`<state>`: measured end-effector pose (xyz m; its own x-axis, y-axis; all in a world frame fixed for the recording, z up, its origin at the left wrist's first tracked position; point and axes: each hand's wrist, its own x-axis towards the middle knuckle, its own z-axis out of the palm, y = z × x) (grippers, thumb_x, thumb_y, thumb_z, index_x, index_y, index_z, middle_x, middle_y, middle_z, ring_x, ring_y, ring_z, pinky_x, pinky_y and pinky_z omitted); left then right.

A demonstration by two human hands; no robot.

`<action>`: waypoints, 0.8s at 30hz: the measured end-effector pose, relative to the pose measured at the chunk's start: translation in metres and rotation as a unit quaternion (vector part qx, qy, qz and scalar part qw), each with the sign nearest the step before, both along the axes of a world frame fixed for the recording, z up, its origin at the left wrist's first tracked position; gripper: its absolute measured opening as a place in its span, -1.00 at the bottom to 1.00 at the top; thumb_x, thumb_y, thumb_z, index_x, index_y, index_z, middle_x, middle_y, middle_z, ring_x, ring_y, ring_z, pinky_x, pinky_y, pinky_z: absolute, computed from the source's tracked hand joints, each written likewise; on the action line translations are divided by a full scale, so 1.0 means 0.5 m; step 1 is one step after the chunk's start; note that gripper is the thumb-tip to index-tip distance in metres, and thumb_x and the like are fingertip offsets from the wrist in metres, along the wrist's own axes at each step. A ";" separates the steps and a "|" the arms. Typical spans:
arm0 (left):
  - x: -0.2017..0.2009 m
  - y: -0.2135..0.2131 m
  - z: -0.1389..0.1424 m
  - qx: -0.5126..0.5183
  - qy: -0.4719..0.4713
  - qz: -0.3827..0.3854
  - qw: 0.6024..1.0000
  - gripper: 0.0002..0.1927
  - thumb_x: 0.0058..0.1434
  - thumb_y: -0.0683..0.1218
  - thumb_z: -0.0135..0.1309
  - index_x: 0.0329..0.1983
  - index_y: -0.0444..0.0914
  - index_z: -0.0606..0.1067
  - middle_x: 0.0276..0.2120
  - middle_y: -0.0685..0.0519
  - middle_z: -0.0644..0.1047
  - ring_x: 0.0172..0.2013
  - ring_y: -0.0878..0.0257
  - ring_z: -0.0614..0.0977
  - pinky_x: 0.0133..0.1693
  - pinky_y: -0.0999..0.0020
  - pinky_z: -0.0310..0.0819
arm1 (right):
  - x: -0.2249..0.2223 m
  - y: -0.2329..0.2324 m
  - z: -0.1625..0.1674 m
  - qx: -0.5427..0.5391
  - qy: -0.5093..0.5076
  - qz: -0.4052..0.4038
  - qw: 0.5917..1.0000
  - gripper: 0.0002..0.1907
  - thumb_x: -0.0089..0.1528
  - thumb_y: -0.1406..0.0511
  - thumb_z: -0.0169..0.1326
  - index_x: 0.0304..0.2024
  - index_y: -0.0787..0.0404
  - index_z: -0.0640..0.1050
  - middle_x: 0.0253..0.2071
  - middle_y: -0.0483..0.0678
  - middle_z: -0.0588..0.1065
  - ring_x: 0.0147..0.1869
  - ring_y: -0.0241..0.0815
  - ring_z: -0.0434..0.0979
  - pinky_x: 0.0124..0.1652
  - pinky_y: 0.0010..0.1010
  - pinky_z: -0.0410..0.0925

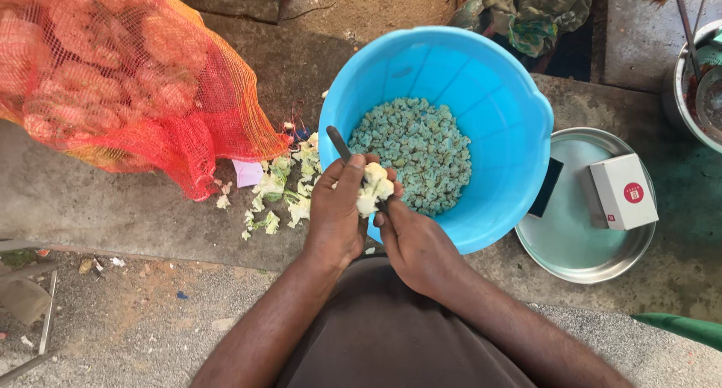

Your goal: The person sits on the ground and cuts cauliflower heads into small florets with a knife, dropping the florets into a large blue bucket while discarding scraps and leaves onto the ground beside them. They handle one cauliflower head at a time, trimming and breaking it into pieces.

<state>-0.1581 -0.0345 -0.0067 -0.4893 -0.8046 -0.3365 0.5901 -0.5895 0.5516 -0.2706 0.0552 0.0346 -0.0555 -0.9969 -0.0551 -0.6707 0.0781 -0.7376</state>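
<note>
My left hand grips a small white cauliflower piece over the near rim of a blue plastic bucket. My right hand is closed on a knife. Its dark blade runs up and to the left past my left thumb, against the piece. Several small cut florets cover the bottom of the bucket. Both hands touch the piece between them.
A red-orange mesh sack of pale round produce lies at the left. Leaf and stalk scraps litter the concrete beside the bucket. To the right, a steel plate holds a white box and a dark phone. A metal pot stands far right.
</note>
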 end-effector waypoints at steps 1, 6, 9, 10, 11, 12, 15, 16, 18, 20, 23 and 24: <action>-0.002 -0.005 -0.001 -0.019 -0.001 -0.010 1.000 -0.65 0.44 0.04 0.04 -0.03 -0.38 0.47 -0.26 -0.17 0.61 -0.28 0.07 0.68 -0.18 0.15 0.65 | -0.002 -0.003 0.003 0.004 -0.007 -0.010 1.000 -0.82 0.40 0.33 -0.05 -0.17 0.39 0.38 -0.51 0.22 0.47 -0.42 0.25 0.52 -0.41 0.03 0.29; 0.014 -0.007 -0.010 -0.041 0.066 -0.048 0.996 -0.41 0.32 0.25 0.02 0.10 -0.34 0.43 -0.14 -0.17 0.61 -0.08 0.03 0.69 -0.04 0.11 0.64 | -0.012 0.001 0.027 0.008 -0.038 -0.030 0.999 -0.72 0.34 0.30 0.02 -0.04 0.43 0.43 -0.52 0.19 0.50 -0.48 0.16 0.55 -0.48 -0.04 0.30; 0.009 0.008 -0.022 0.001 0.042 -0.045 0.998 -0.29 0.26 0.37 -0.13 0.10 -0.33 0.41 -0.12 -0.15 0.61 -0.08 0.01 0.69 -0.01 0.07 0.65 | -0.016 0.009 0.029 0.046 -0.029 -0.048 0.997 -0.70 0.31 0.27 0.07 -0.06 0.41 0.47 -0.52 0.20 0.51 -0.49 0.16 0.57 -0.48 -0.04 0.32; 0.006 0.013 -0.027 0.005 0.034 -0.039 0.999 -0.26 0.29 0.39 -0.20 0.11 -0.34 0.41 -0.14 -0.16 0.61 -0.10 0.00 0.69 -0.02 0.06 0.65 | -0.016 0.012 0.027 0.056 -0.027 -0.053 0.997 -0.71 0.30 0.26 0.08 -0.08 0.40 0.48 -0.52 0.20 0.52 -0.49 0.16 0.57 -0.47 -0.05 0.33; 0.003 0.018 -0.032 0.010 0.025 -0.033 0.999 -0.22 0.31 0.42 -0.28 0.11 -0.35 0.42 -0.16 -0.17 0.60 -0.12 0.00 0.69 -0.04 0.05 0.65 | -0.017 0.015 0.024 0.025 -0.008 -0.054 0.998 -0.73 0.33 0.27 0.06 -0.08 0.39 0.49 -0.49 0.20 0.52 -0.45 0.18 0.57 -0.45 -0.05 0.34; -0.002 0.022 -0.037 0.005 0.015 -0.026 1.000 -0.21 0.34 0.43 -0.32 0.11 -0.35 0.42 -0.18 -0.17 0.60 -0.15 0.00 0.69 -0.06 0.06 0.64 | -0.017 0.017 0.021 -0.007 0.010 -0.052 0.999 -0.75 0.35 0.27 0.05 -0.08 0.38 0.50 -0.45 0.20 0.53 -0.41 0.19 0.58 -0.43 -0.05 0.35; -0.015 0.027 -0.051 0.005 -0.010 -0.008 1.000 -0.18 0.39 0.43 -0.42 0.08 -0.38 0.43 -0.23 -0.17 0.59 -0.21 -0.01 0.69 -0.10 0.06 0.63 | -0.017 0.023 0.010 -0.031 0.053 -0.054 0.997 -0.78 0.38 0.27 0.03 -0.10 0.35 0.50 -0.43 0.20 0.54 -0.37 0.21 0.58 -0.39 -0.04 0.36; -0.017 0.027 -0.056 0.014 -0.011 -0.006 1.000 -0.18 0.40 0.43 -0.44 0.06 -0.39 0.43 -0.24 -0.17 0.58 -0.21 -0.01 0.69 -0.10 0.06 0.63 | -0.017 0.024 0.006 -0.026 0.065 -0.056 0.996 -0.79 0.38 0.27 0.04 -0.12 0.34 0.50 -0.43 0.20 0.54 -0.36 0.22 0.58 -0.39 -0.03 0.36; -0.020 0.025 -0.064 0.020 -0.004 -0.002 1.000 -0.18 0.42 0.42 -0.44 0.05 -0.40 0.43 -0.24 -0.17 0.58 -0.21 -0.01 0.69 -0.08 0.06 0.64 | -0.017 0.026 0.000 0.008 0.040 -0.070 0.997 -0.79 0.38 0.27 0.03 -0.11 0.34 0.50 -0.46 0.20 0.53 -0.39 0.21 0.58 -0.40 -0.03 0.35; -0.020 0.026 -0.071 0.017 0.012 0.000 1.000 -0.19 0.42 0.41 -0.42 0.05 -0.41 0.43 -0.23 -0.17 0.58 -0.20 -0.01 0.69 -0.06 0.07 0.64 | -0.019 0.030 -0.004 0.025 0.035 -0.076 0.996 -0.79 0.38 0.27 0.03 -0.12 0.34 0.50 -0.48 0.19 0.52 -0.41 0.20 0.58 -0.42 -0.05 0.34; -0.018 0.026 -0.077 0.056 0.012 0.007 0.998 -0.19 0.48 0.39 -0.38 0.08 -0.45 0.42 -0.17 -0.16 0.58 -0.13 0.05 0.68 -0.01 0.13 0.62 | -0.022 0.036 -0.008 0.008 0.050 -0.066 0.997 -0.78 0.37 0.26 0.05 -0.15 0.35 0.49 -0.48 0.17 0.52 -0.43 0.15 0.58 -0.44 -0.09 0.34; -0.018 0.027 -0.078 0.054 0.023 -0.007 0.998 -0.22 0.47 0.39 -0.38 0.08 -0.42 0.41 -0.19 -0.17 0.58 -0.15 0.03 0.68 -0.04 0.10 0.63 | -0.023 0.038 -0.008 -0.007 0.048 -0.061 0.997 -0.77 0.35 0.26 0.06 -0.15 0.36 0.48 -0.46 0.17 0.52 -0.42 0.12 0.59 -0.45 -0.11 0.35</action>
